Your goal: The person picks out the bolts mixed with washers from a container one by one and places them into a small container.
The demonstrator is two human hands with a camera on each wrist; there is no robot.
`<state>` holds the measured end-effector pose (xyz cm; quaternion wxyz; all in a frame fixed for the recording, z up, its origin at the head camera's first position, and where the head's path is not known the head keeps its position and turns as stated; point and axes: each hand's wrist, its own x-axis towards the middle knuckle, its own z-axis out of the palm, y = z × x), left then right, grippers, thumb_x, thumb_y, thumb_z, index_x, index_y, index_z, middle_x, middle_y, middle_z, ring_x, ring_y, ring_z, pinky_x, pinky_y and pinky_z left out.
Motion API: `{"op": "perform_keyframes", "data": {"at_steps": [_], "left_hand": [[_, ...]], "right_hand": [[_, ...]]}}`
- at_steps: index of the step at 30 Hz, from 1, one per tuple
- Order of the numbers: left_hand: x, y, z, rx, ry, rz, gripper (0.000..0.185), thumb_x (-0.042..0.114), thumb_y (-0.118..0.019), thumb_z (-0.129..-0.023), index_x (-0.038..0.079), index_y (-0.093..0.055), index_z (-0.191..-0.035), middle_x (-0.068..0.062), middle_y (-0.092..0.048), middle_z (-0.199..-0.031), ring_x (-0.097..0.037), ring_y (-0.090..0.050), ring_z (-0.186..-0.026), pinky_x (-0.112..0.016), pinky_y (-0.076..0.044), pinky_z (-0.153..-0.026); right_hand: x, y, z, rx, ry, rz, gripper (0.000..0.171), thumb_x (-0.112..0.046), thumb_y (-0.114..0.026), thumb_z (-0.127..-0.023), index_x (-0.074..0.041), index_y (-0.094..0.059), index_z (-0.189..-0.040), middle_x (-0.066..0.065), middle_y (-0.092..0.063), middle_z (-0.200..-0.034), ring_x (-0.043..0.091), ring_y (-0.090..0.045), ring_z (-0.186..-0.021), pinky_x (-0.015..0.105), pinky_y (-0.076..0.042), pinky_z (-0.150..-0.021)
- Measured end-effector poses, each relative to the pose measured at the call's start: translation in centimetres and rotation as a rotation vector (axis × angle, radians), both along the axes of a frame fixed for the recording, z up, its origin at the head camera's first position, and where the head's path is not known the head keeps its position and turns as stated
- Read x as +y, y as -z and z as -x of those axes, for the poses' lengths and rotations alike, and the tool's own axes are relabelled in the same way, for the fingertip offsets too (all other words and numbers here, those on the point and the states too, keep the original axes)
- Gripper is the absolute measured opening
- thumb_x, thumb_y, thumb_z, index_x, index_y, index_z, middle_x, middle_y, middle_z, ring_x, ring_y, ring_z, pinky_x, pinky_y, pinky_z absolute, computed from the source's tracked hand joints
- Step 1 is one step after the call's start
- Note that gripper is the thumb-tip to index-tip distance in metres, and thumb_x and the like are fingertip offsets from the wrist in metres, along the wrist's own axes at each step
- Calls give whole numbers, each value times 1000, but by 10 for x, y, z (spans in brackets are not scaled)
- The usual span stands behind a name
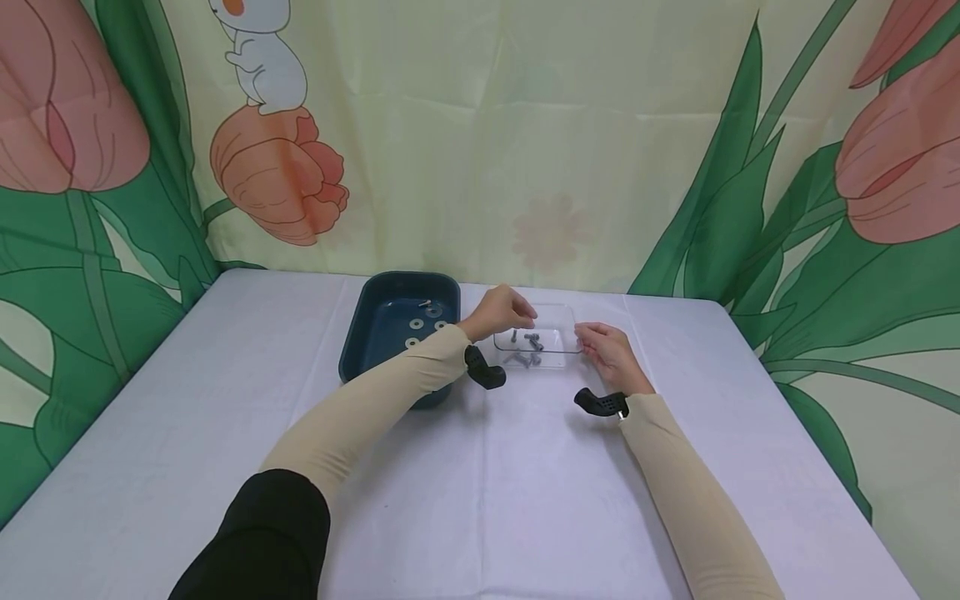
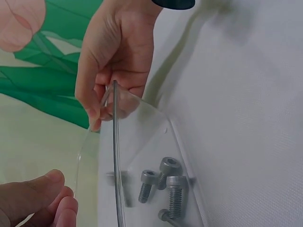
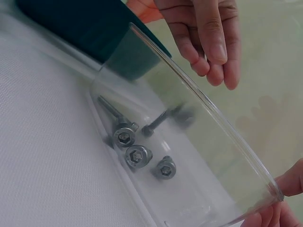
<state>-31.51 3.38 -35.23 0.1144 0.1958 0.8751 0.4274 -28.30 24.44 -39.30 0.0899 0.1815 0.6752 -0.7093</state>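
Note:
A clear plastic box (image 1: 558, 352) stands on the white cloth, with several grey socket head screws (image 3: 165, 168) lying loose on its bottom. My right hand (image 1: 609, 354) pinches the box's right corner at the rim, thumb and fingers on either side of the wall. Over the box's left part hovers my left hand (image 1: 501, 312), its fingers bent loosely and no object visible between them. In the right wrist view, the left fingers (image 3: 215, 52) are above the rim.
A dark blue tray (image 1: 382, 325) sits just left of the box, partly behind the left forearm. Several pale washers (image 1: 416, 323) and a small screw (image 1: 425, 303) lie in it. Behind the table's far edge hangs a flower-printed curtain (image 1: 465, 167). Each wrist wears a black camera mount (image 1: 600, 403).

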Motion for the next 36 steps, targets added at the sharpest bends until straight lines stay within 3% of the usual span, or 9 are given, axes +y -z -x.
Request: {"op": "perform_keyframes", "data": {"at_steps": [4, 9, 22, 30, 36], "left_hand": [[-4, -3, 0, 2, -2, 16, 21, 12, -68, -85, 4, -72, -104, -12, -70, -105, -22, -63, -93, -28, -54, -82], [-16, -8, 3, -3, 1, 17, 21, 13, -67, -87, 5, -71, -106, -11, -70, -107, -21, -64, -96, -29, -54, -85], [-84, -40, 1, 42, -48, 78, 27, 14, -61, -91, 2, -66, -115, -14, -65, -117, -27, -62, -103, -36, -52, -93], [-120, -40, 12, 91, -130, 113, 26, 14, -62, -90, 1, -68, -112, -17, -67, -113, -28, -62, -101, -38, -52, -91], [-137, -28, 20, 80, -184, 109, 24, 10, -60, -90, -4, -67, -110, -22, -65, -113, -31, -61, -101, -39, -51, -93]], "right_hand": [[1, 1, 1, 2, 5, 17, 24, -13, -57, -92, -7, -53, -115, -5, -56, -88, 5, -51, -76, 12, -48, -68], [1, 3, 2, -2, 3, 11, 23, -14, -58, -92, -9, -54, -114, -6, -57, -89, 5, -52, -77, 12, -49, -72], [0, 2, 0, 5, -1, 2, 20, -14, -57, -92, -9, -54, -112, -8, -57, -87, 4, -52, -78, 12, -49, -70], [2, 2, 1, 4, -6, -9, 24, -14, -56, -93, -9, -53, -115, -7, -55, -91, 4, -51, -81, 12, -48, -74], [2, 3, 2, 3, -6, 5, 23, -13, -57, -92, -9, -54, -114, -8, -56, -89, 5, -52, -80, 12, -49, -72]]}}
